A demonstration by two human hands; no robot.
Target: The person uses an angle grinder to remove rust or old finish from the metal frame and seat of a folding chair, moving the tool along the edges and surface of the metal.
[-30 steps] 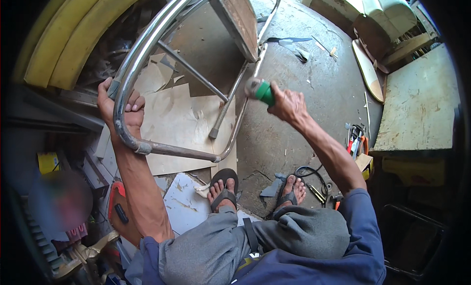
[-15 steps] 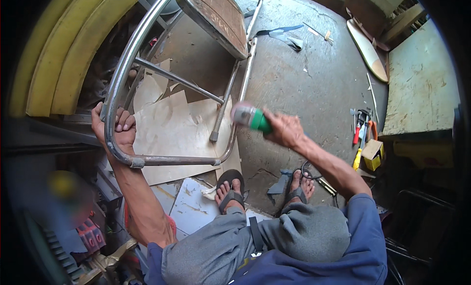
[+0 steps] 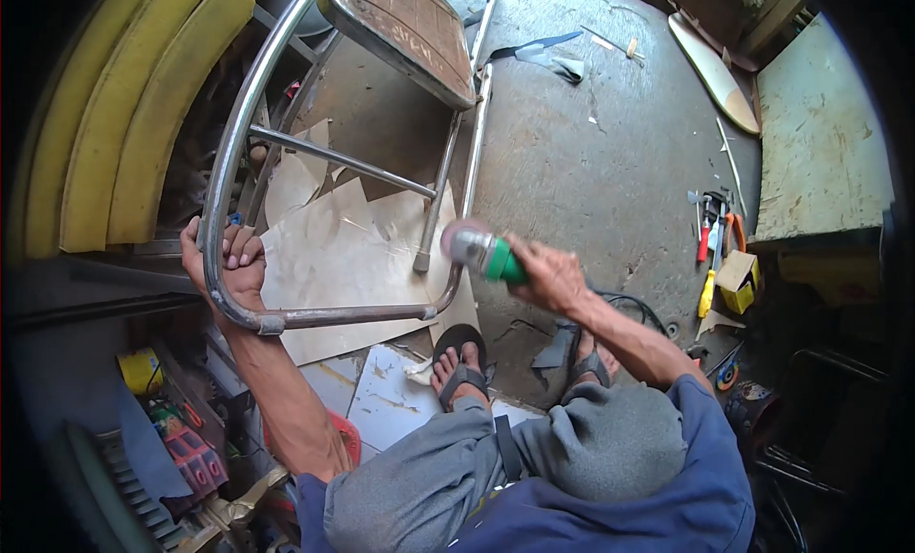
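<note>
My left hand (image 3: pixel 238 267) is closed round the left side of a tubular metal chair frame (image 3: pixel 334 317), which is tilted up in front of me with a worn brown seat panel (image 3: pixel 400 39) at its top. My right hand (image 3: pixel 548 279) grips a green angle grinder (image 3: pixel 500 261). Its round pinkish disc is blurred and sits at the frame's right-hand tube, above the lower bend; whether it touches the metal I cannot tell. Loose pale sheets (image 3: pixel 324 267) lie beneath the frame, and a black cable runs near my right forearm.
Yellow curved pads (image 3: pixel 133 124) are stacked at left, above assorted clutter. On the right are hand tools (image 3: pixel 705 239), a small box (image 3: pixel 739 279), a long oval board (image 3: pixel 715 72) and a pale cabinet (image 3: pixel 820 143). My sandalled feet rest below the frame.
The grinder and my right hand have moved downward and slightly left. The frame and my left hand sit lower and further left in view than a second ago.
</note>
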